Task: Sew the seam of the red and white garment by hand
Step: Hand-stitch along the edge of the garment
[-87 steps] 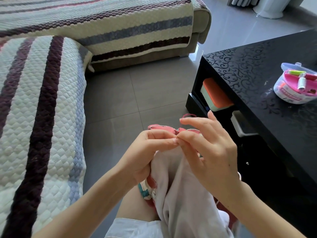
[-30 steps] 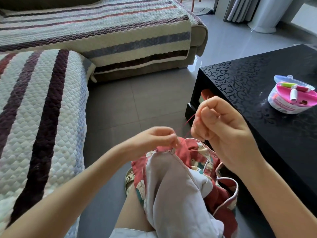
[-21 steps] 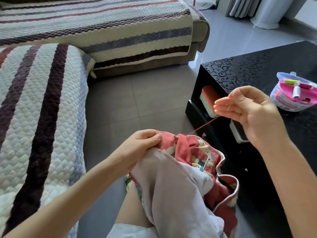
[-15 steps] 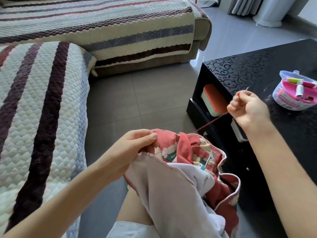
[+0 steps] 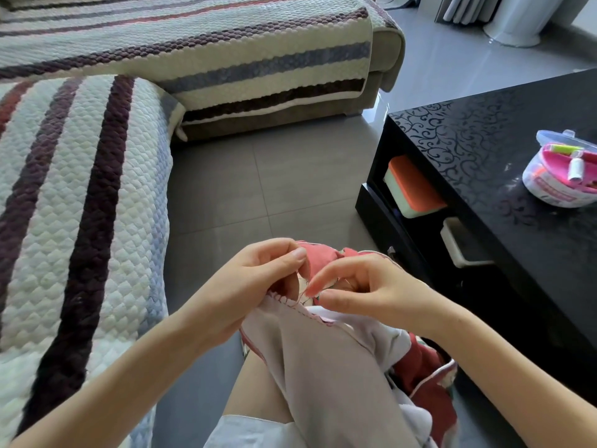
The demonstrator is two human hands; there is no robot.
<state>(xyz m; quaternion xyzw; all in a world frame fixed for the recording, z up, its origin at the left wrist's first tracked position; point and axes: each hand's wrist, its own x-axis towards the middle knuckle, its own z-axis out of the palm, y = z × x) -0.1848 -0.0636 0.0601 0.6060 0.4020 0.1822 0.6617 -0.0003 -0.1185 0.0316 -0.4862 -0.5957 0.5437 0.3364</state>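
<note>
A red and white garment lay across the person's lap, white lining up. The left hand held its stitched seam, the grip pinching the red edge. Just beside it, the right hand had its grip pinched at the seam; any needle was too small to see. A sewing kit sat well apart on the black worktop.

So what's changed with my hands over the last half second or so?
The right hand, which was out by the table drawing the stitch tight, has come back down-left to the seam beside the left hand. The left hand kept gripping the garment; the sewing kit stayed put.
</note>
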